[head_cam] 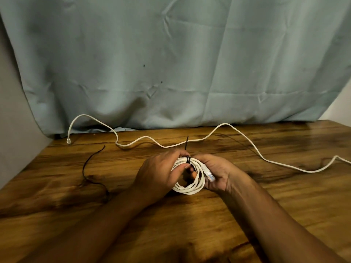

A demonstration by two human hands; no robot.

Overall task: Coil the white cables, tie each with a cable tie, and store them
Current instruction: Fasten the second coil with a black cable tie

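- Cables, white, two: coiled cable (190,187) held just above mid-table, uncoiled cable (247,138) strung across wooden table (190,234) behind it.
- Black ties, two: fastened tie (187,147) round the coil's top, tail up; loose tie (84,168) at left.
- left hand (157,175) pinches the coil at the tie; right hand (218,173) grips the coil's right side, by the plug (209,175).

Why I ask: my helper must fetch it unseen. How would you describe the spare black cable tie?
On the wooden table, look left of the left hand. The spare cable tie lies there alone, a thin black curved strand. Unlike the other black tie, wrapped round the white coil being held, it is loose.
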